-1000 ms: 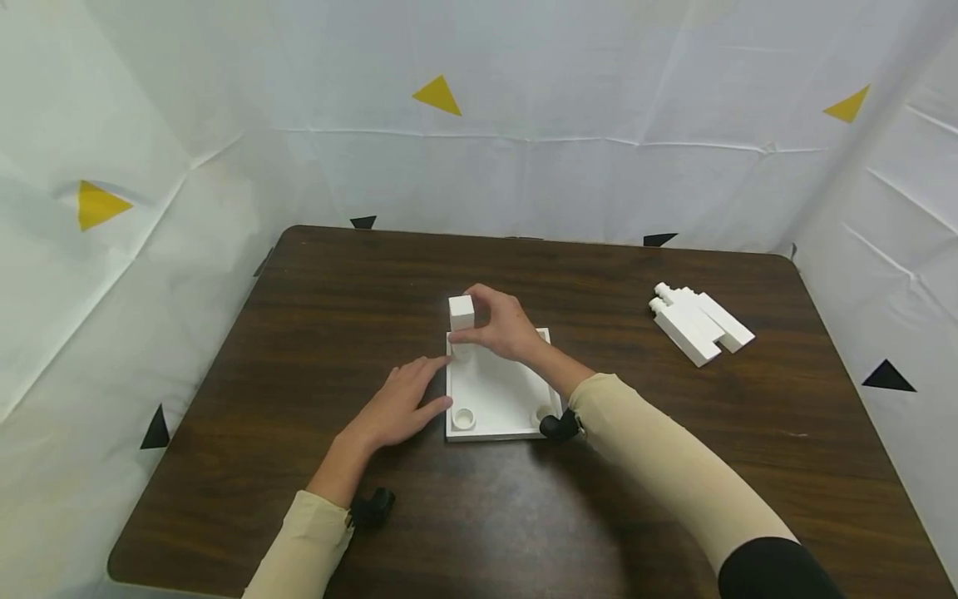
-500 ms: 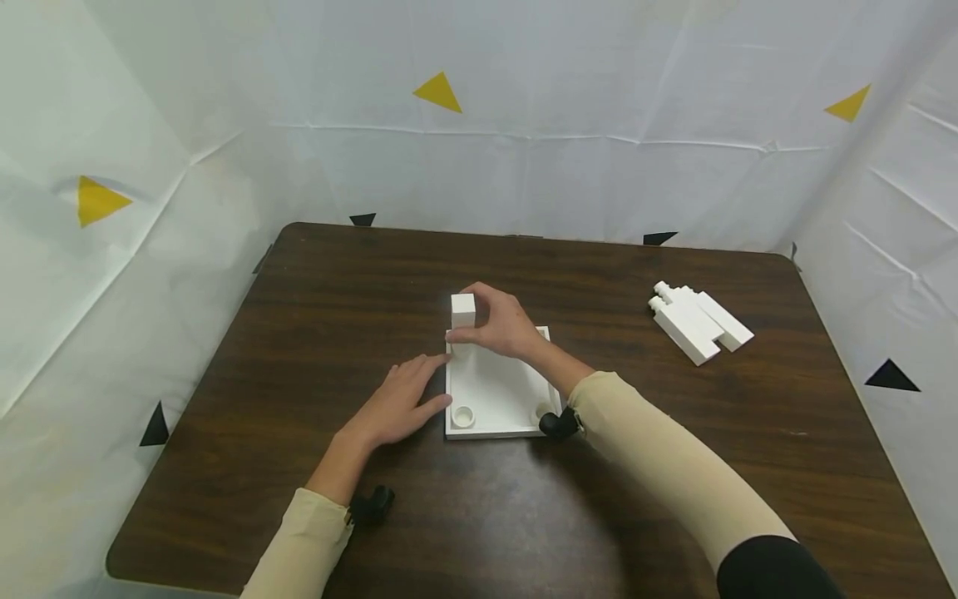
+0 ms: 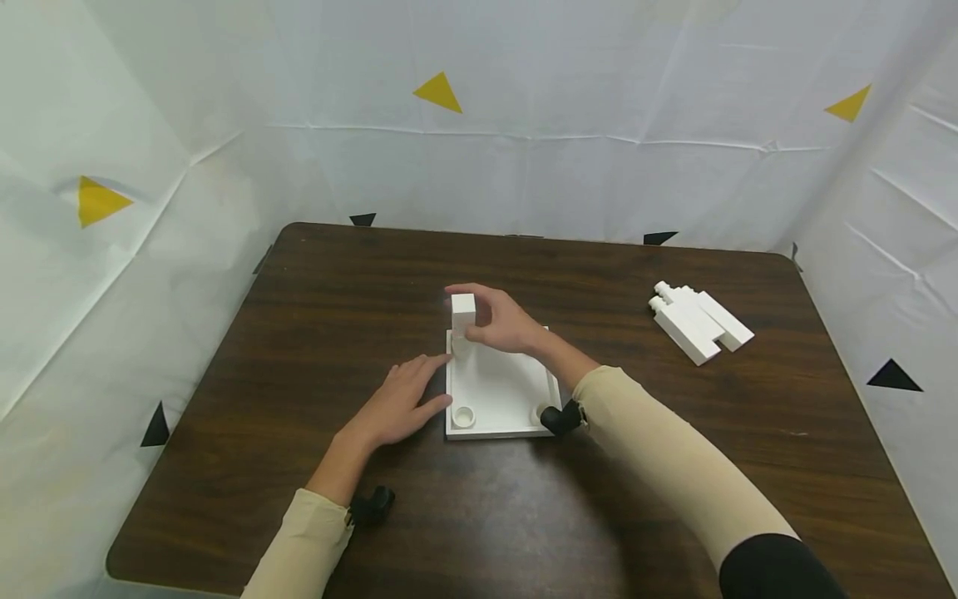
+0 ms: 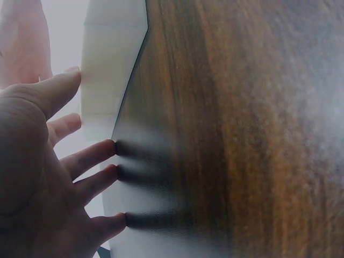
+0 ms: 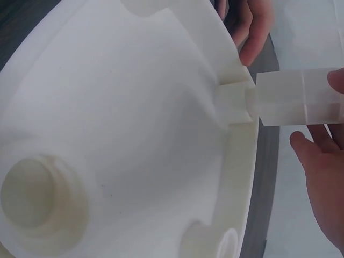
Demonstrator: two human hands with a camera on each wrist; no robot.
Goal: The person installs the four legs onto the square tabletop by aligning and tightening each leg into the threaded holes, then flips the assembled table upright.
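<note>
Your right grip [image 3: 509,323] curls loosely round the leg [image 3: 462,308], thumb [image 3: 479,333] by its right side and a finger reaching behind; how hard it holds, you cannot tell from here. Your left grip [image 3: 397,405] is wide, its fingers nearly straight, with thumb and index against the left edge of the board [image 3: 509,387] and the other fingertips down at the table [image 3: 337,283].

The leg stands upright in the far-left corner of the board. In your right wrist view a narrow neck [image 5: 251,104] shows between the leg and its socket [image 5: 231,103], so it does not look fully home. The step in hand seems to be screwing this leg in, and your spread grip suggests a fresh hold for another turn.

The next move likely calls for pinching the leg's flat sides, turning it while you keep it plumb, and bracing the board with your left so it cannot swivel. A tilt here could cross the thread.

The near-left socket [image 3: 464,418] has no leg in it. Spare legs [image 3: 688,324] lie together toward the table's far right, probably meant for the remaining corners once this one is tight.
</note>
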